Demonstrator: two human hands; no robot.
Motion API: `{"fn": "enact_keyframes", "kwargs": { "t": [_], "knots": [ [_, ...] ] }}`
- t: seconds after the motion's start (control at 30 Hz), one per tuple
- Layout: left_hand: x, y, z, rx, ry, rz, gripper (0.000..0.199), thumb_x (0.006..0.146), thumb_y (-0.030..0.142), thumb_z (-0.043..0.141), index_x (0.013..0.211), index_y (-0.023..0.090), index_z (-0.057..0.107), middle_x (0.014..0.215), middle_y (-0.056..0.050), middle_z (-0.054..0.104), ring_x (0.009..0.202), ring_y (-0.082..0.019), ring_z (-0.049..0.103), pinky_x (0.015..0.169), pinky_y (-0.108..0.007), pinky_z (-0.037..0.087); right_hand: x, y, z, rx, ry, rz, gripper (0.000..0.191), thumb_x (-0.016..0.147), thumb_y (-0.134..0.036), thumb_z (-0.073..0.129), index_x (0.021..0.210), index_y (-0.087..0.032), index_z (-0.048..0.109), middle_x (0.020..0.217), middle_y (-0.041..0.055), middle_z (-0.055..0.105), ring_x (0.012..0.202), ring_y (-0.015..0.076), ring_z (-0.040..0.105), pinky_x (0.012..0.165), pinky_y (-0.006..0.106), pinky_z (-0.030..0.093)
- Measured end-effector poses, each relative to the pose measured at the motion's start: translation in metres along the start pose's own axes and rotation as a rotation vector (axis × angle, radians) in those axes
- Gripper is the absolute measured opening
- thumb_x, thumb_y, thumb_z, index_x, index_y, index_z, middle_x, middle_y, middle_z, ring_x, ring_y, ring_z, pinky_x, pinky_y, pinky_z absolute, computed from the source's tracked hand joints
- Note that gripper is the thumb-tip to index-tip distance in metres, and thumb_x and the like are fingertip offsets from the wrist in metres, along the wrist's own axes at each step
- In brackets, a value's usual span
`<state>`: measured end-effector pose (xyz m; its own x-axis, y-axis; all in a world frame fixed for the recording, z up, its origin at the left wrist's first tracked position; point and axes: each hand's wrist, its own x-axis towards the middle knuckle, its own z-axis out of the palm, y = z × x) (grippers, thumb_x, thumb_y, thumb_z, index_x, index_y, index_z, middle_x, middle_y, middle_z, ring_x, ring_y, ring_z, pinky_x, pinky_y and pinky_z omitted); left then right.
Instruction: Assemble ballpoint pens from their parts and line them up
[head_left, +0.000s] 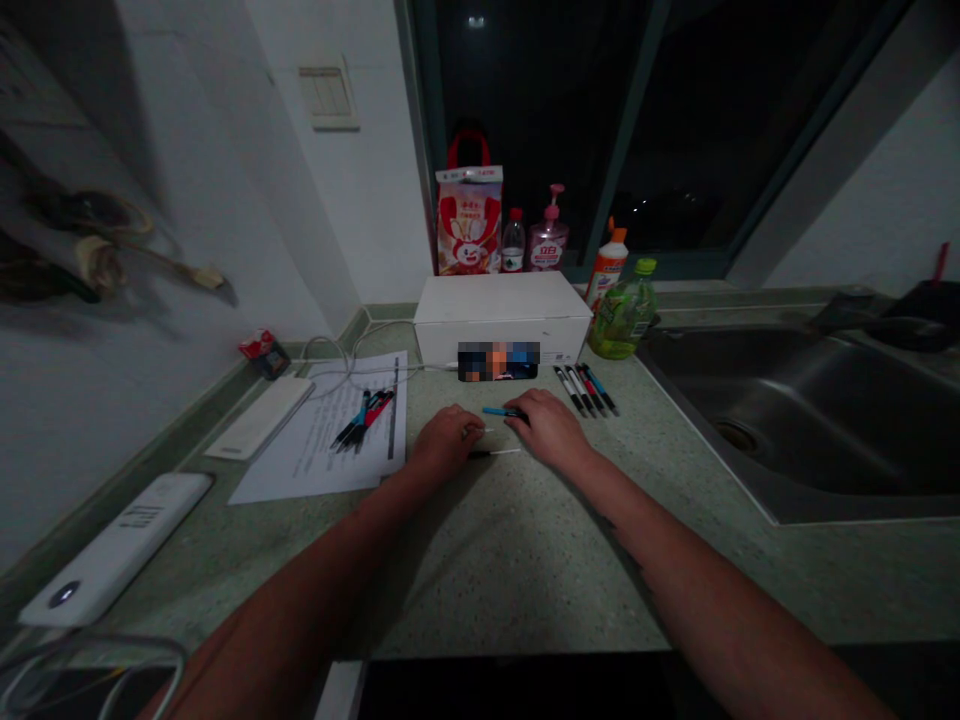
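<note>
On the speckled green countertop (525,572), our left hand (448,440) is loosely curled over a thin white tip (486,430), and a slim black-and-white rod (496,453) lies just below it; we can't tell if it's gripped. Our right hand (546,430) is half closed, fingertips (519,408) on a slim blue-and-black pen (499,411), hold unclear. Four slim dark pens (586,390) lie side by side, right of the hands.

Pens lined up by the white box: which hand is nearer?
Right. The right hand lies just left of the pens; the left hand lies farther left of them.
</note>
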<state>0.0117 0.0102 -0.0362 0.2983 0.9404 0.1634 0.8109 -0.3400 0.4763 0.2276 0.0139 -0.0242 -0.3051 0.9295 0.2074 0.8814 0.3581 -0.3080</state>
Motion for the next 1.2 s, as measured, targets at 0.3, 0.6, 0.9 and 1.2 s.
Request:
{"fn": "enact_keyframes", "kwargs": {
  "t": [0.3, 0.6, 0.9, 1.2],
  "knots": [
    [-0.01, 0.005, -0.015, -0.142, -0.021, 0.027, 0.005, 0.085, 0.021, 0.077, 0.082, 0.025, 0.078, 0.092, -0.007, 0.075, 0.093, -0.028, 0.069, 0.093, -0.043, 0.055, 0.003, 0.0, 0.006, 0.002, 0.038, -0.093, 0.02, 0.1, -0.017, 0.067, 0.112, -0.021, 0.083, 0.109, 0.0104, 0.079, 0.11, 0.0274, 0.07, 0.097, 0.039, 0.053],
    [-0.016, 0.018, -0.022, 0.033, -0.135, 0.181, 0.01, 0.085, 0.018, 0.071, 0.077, 0.023, 0.075, 0.09, -0.01, 0.073, 0.092, -0.03, 0.066, 0.09, -0.046, 0.054, -0.007, -0.005, -0.006, 0.101, 0.062, -0.206, 0.016, 0.103, -0.023, 0.065, 0.103, -0.021, 0.081, 0.102, 0.0082, 0.078, 0.103, 0.024, 0.068, 0.093, 0.037, 0.051],
    [-0.013, 0.016, -0.024, 0.102, -0.092, 0.135, 0.01, 0.089, 0.019, 0.068, 0.085, 0.024, 0.076, 0.094, -0.009, 0.075, 0.098, -0.03, 0.067, 0.093, -0.043, 0.05, -0.012, -0.016, -0.009, 0.066, -0.077, -0.332, 0.014, 0.1, -0.019, 0.067, 0.102, -0.021, 0.081, 0.095, 0.0066, 0.075, 0.098, 0.0226, 0.067, 0.088, 0.034, 0.05],
    [-0.01, 0.01, -0.026, 0.025, 0.013, 0.093, 0.018, 0.087, 0.013, 0.072, 0.1, 0.025, 0.076, 0.102, -0.008, 0.076, 0.105, -0.031, 0.066, 0.1, -0.044, 0.046, -0.009, -0.002, -0.015, -0.119, 0.012, -0.188, 0.015, 0.1, -0.018, 0.066, 0.097, -0.022, 0.08, 0.098, 0.0104, 0.077, 0.098, 0.0272, 0.067, 0.085, 0.038, 0.048]
  ]
}}
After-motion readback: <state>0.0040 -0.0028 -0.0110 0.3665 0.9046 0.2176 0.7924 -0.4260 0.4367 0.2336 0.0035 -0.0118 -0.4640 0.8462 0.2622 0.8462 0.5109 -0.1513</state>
